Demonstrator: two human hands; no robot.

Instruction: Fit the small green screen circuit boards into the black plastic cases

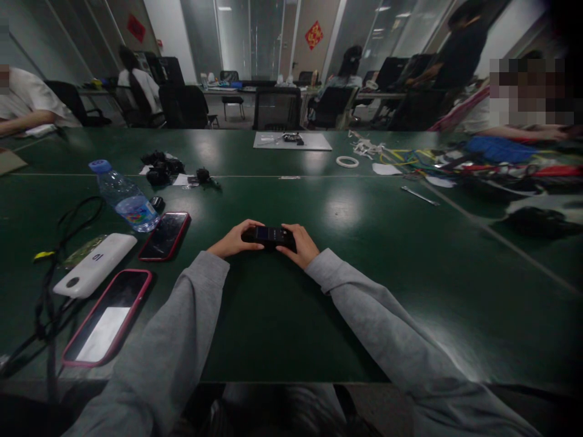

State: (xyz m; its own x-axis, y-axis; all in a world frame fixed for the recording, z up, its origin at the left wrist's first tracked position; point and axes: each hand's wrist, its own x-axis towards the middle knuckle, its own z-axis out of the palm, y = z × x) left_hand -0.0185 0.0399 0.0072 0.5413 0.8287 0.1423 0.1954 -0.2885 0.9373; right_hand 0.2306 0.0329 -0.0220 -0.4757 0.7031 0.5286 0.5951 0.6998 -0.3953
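Observation:
Both hands hold a black handheld device (270, 234) with a small dark screen and tiny light markings, lying sideways just at or above the table. My left hand (237, 240) is closed around its left end, and my right hand (301, 244) grips the right end, thumb near its top face. I cannot make out what kind of device it is. Left of my left hand lies a phone in a red case (166, 237), and beside that leans a water bottle (130, 200) with a blue cap.
Nearer me on the left are a white power bank (95, 266), a pink-cased phone (109, 315) and black cables (45, 303). Black parts (161, 169) sit farther back. A tape ring (347, 162), wrench-like tool (419, 195) and tangled wires (410, 158) lie right. Other people sit around.

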